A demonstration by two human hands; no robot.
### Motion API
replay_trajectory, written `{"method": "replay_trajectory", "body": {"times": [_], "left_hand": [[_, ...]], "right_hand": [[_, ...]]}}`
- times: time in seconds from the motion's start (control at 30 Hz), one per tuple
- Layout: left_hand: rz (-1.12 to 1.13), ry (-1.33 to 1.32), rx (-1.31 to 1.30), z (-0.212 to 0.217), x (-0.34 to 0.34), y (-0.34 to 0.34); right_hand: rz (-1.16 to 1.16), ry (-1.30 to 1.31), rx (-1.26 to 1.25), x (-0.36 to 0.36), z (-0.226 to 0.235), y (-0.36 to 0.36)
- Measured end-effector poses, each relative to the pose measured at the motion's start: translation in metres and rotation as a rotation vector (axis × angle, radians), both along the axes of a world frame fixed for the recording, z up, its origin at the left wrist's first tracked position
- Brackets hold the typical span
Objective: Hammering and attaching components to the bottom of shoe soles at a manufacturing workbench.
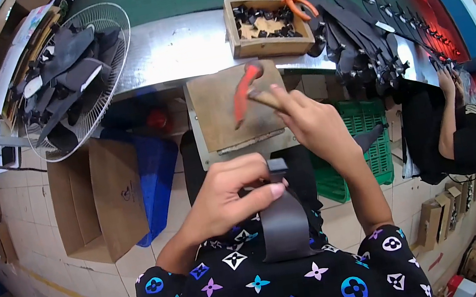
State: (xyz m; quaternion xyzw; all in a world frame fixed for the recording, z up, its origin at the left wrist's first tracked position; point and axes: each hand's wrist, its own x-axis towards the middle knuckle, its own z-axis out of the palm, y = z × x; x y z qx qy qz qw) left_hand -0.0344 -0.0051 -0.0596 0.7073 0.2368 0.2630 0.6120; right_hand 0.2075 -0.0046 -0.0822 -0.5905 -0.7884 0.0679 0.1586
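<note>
My right hand (320, 124) is closed round the wooden handle of a hammer (240, 98) with a red head. The head is raised over a worn brown board (215, 111). Between the thumb and fingers of my left hand (233, 194) is a dark grey strap (285, 229), with a small black piece (277, 166) at its upper end. The strap bends down toward my lap, just in front of the board's near edge. My left fingers partly hide where the black piece meets the strap.
A wooden box (273, 43) of small black parts stands on the bench, orange-handled pliers (297, 6) at its corner. Left is a white wire basket (127, 41) of dark pieces. More straps (356, 26) hang over the right edge. Below are a carton (117, 201) and green crate (362, 111). Another person (471, 133) works at right.
</note>
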Motion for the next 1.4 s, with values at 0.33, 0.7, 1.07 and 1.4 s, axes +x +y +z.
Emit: {"method": "replay_trajectory", "body": {"times": [0.33, 0.7, 1.07, 1.4], "left_hand": [[-0.173, -0.182, -0.772, 0.019, 0.007, -0.032], [-0.303, -0.167, -0.777, 0.017, 0.014, -0.039], [-0.146, -0.073, -0.012, 0.010, 0.048, -0.027], [-0.075, 0.046, -0.228, 0.002, 0.079, -0.017]], "right_hand": [[0.447, 1.442, -0.514, -0.029, 0.018, -0.048], [0.363, 1.371, -0.402, -0.022, 0.030, -0.054], [0.271, 1.030, 0.081, 0.001, 0.047, -0.081], [-0.887, 0.732, 0.628, 0.211, -0.032, -0.177]]}}
